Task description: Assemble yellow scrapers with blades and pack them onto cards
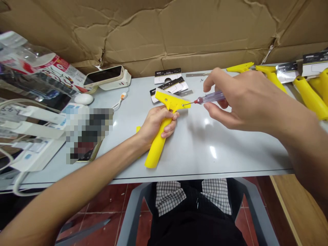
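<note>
A yellow scraper (156,145) is held at its neck by my left hand (160,124), whose fingers wrap round the handle. Its wide head points up and away, and a small screw shows near the head's right end. My right hand (237,99) grips a screwdriver (210,97) with a clear purple handle between thumb and fingers. The screwdriver's thin tip meets the scraper head at that screw. Just behind the head lie black-and-white cards (167,76) and a thin metal blade (186,93).
More yellow scrapers (311,97) lie at the right. On the left are a phone (89,150), a white power strip (41,150) with cables, a device (112,77) and plastic bottles (58,70). Cardboard (189,30) stands behind the grey table (194,150).
</note>
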A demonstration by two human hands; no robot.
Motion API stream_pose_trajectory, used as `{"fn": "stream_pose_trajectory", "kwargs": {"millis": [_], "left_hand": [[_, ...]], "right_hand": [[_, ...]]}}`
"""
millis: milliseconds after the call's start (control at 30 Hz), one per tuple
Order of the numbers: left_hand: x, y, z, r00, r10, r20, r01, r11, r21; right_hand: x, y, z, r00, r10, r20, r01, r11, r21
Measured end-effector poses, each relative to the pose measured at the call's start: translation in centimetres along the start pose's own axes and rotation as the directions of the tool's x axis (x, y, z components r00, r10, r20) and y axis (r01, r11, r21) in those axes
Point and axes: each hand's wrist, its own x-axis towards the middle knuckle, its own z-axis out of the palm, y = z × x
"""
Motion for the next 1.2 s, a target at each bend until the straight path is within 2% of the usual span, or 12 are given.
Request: {"fn": "stream_pose_trajectory", "kwargs": {"millis": [133, 233, 433, 600, 833, 933, 1100, 1200], "left_hand": [[0.0, 0.0, 0.0, 1.000, -0.003, 0.011, 0.003, 1.000, -0.005], [-0.1, 0.0, 0.0, 1.000, 0.007, 0.005, -0.007, 1.000, -0.013], [-0.2, 0.0, 0.0, 1.000, 0.004, 0.016, -0.005, 1.000, 0.026], [-0.1, 0.1, 0.0, 1.000, 0.004, 0.009, -0.004, 1.000, 0.024], [-0.2, 0.0, -0.1, 1.000, 0.005, 0.031, -0.006, 1.000, 0.028], [-0.3, 0.0, -0.1, 0.999, 0.002, 0.045, -0.004, 0.999, 0.034], [-0.2, 0.0, 0.0, 1.000, 0.015, 0.020, -0.015, 1.000, 0.026], [-0.2, 0.1, 0.1, 1.000, 0.014, 0.013, -0.014, 0.999, 0.030]], "right_hand": [[-0.1, 0.1, 0.2, 0.999, -0.038, -0.025, 0.039, 0.997, 0.062], [0.1, -0.1, 0.5, 0.997, -0.055, -0.046, 0.056, 0.998, 0.032], [0.2, 0.0, 0.3, 0.996, -0.004, -0.087, -0.001, 0.998, -0.058], [0.0, 0.3, 0.0, 0.999, -0.033, -0.038, 0.034, 0.999, 0.018], [0.3, 0.3, 0.2, 0.999, 0.008, -0.051, -0.011, 0.998, -0.065], [0.1, 0.7, 0.3, 0.997, 0.004, -0.071, -0.007, 0.999, -0.041], [0.0, 1.0, 0.0, 1.000, -0.017, 0.004, 0.017, 1.000, 0.007], [0.2, 0.7, 0.1, 1.000, 0.001, -0.021, -0.001, 1.000, 0.004]]}}
